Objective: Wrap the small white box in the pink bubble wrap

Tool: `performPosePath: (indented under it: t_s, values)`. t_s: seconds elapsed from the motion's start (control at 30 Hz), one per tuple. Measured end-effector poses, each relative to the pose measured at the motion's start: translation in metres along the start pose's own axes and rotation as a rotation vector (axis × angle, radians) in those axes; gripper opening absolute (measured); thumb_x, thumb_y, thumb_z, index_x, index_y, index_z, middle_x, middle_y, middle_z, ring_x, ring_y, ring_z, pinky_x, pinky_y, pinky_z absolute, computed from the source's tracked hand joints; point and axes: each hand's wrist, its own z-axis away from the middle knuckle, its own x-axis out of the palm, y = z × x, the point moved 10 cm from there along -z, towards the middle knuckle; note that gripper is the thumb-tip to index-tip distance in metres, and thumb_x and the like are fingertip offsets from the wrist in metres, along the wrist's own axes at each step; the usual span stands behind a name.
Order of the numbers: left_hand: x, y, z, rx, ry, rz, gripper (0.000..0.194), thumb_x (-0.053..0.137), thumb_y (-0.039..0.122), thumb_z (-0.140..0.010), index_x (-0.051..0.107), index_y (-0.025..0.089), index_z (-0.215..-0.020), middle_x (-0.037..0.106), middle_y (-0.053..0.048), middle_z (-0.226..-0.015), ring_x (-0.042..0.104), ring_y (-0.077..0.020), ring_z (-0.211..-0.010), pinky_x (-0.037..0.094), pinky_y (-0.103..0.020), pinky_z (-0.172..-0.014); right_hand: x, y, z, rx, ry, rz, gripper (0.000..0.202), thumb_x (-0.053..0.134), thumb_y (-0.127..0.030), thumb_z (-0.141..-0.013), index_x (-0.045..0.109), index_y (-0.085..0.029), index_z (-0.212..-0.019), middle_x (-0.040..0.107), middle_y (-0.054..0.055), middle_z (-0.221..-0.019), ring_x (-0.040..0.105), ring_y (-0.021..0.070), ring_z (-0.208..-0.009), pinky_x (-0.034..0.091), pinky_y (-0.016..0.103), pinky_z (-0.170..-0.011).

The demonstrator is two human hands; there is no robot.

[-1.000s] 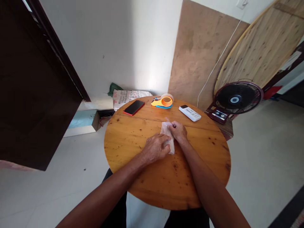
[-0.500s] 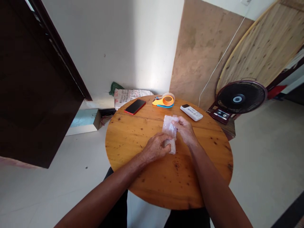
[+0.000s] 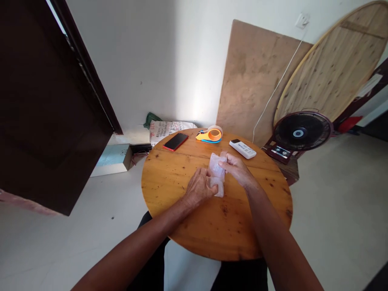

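A piece of clear bubble wrap (image 3: 217,166) lies folded on the round wooden table (image 3: 169,202), its upper part raised a little and its lower part flat. My right hand (image 3: 238,167) pinches the wrap's upper right edge between thumb and fingers. My left hand (image 3: 200,186) grips it from the left, fingertips at the fold and thumb on the lower part. Whether anything is inside the wrap I cannot tell.
Along the table's far side lie a red-edged phone (image 3: 176,142), an orange tape dispenser (image 3: 210,134) and a white handheld device with a dark end (image 3: 243,148). A black fan (image 3: 298,133) stands beyond the table's right edge. At the left is a dark door (image 3: 45,101).
The upper part of the bubble wrap has folded and shortened toward me, with my right hand still pinching its edge. My left-hand fingers have shifted slightly up and left. The view has tilted upward.
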Motion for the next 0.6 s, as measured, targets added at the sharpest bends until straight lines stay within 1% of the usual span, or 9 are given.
performPosePath:
  t_s: [0.1,0.17,0.27,0.33,0.4,0.47,0.53,0.6]
  values:
    - [0.002,-0.009,0.001,-0.084,0.007,0.065,0.039,0.068,0.033,-0.067,0.048,0.018,-0.097,0.054,-0.005,-0.099,0.055,-0.0198,-0.091,0.047,-0.036,-0.084,0.003,-0.009,0.007,-0.026,-0.033,0.046,0.025,0.066,-0.041,-0.073,0.054,-0.019,-0.075,0.060,-0.003,-0.070,0.052,0.0128,-0.064,0.039,0.024,-0.059]
    - [0.005,-0.016,0.002,-0.109,0.025,0.132,0.046,0.069,0.033,-0.066,0.047,0.018,-0.103,0.054,-0.006,-0.101,0.055,-0.0196,-0.093,0.047,-0.036,-0.085,0.003,-0.012,0.014,-0.045,-0.036,0.053,0.023,0.065,-0.040,-0.075,0.056,-0.019,-0.079,0.061,-0.003,-0.074,0.054,0.0134,-0.068,0.041,0.025,-0.064]
    - [0.011,-0.021,0.002,-0.084,0.058,0.243,0.062,0.070,0.031,-0.067,0.043,0.017,-0.120,0.053,-0.009,-0.112,0.054,-0.0208,-0.102,0.046,-0.037,-0.090,0.004,-0.015,0.027,-0.083,-0.034,0.054,0.021,0.063,-0.039,-0.077,0.054,-0.020,-0.077,0.059,-0.003,-0.074,0.054,0.0134,-0.071,0.042,0.026,-0.068]
    - [0.016,-0.021,0.002,-0.040,0.058,0.324,0.068,0.069,0.028,-0.068,0.039,0.017,-0.128,0.052,-0.011,-0.120,0.052,-0.0217,-0.109,0.044,-0.038,-0.094,0.006,-0.016,0.035,-0.089,-0.038,0.061,0.020,0.062,-0.039,-0.079,0.054,-0.020,-0.078,0.059,-0.002,-0.075,0.054,0.0139,-0.072,0.043,0.026,-0.070]
    - [0.020,-0.020,0.002,0.000,0.037,0.408,0.068,0.068,0.025,-0.071,0.038,0.017,-0.131,0.052,-0.011,-0.123,0.051,-0.0220,-0.113,0.043,-0.039,-0.098,0.009,-0.014,0.043,-0.079,-0.043,0.064,0.019,0.062,-0.038,-0.079,0.056,-0.020,-0.082,0.061,-0.001,-0.079,0.056,0.0156,-0.076,0.045,0.028,-0.072]
    - [0.022,-0.018,0.002,0.027,0.006,0.478,0.065,0.066,0.023,-0.072,0.040,0.019,-0.132,0.055,-0.010,-0.121,0.053,-0.0212,-0.111,0.044,-0.038,-0.097,0.012,-0.013,0.050,-0.073,-0.046,0.057,0.020,0.062,-0.036,-0.079,0.059,-0.020,-0.089,0.064,0.001,-0.086,0.059,0.0177,-0.082,0.046,0.031,-0.078]
    - [0.024,-0.015,0.003,0.045,-0.029,0.525,0.059,0.064,0.023,-0.074,0.043,0.021,-0.130,0.059,-0.007,-0.115,0.056,-0.0192,-0.106,0.047,-0.036,-0.094,0.013,-0.010,0.056,-0.073,-0.038,0.049,0.021,0.062,-0.035,-0.078,0.060,-0.020,-0.093,0.067,0.002,-0.093,0.061,0.0195,-0.089,0.046,0.034,-0.084]
    - [0.025,-0.012,0.004,0.050,-0.059,0.555,0.052,0.063,0.023,-0.076,0.047,0.022,-0.125,0.061,-0.004,-0.108,0.059,-0.0167,-0.098,0.049,-0.033,-0.089,0.013,-0.008,0.062,-0.083,-0.009,0.055,0.020,0.062,-0.035,-0.078,0.060,-0.021,-0.091,0.067,0.003,-0.099,0.062,0.0203,-0.095,0.046,0.034,-0.088]
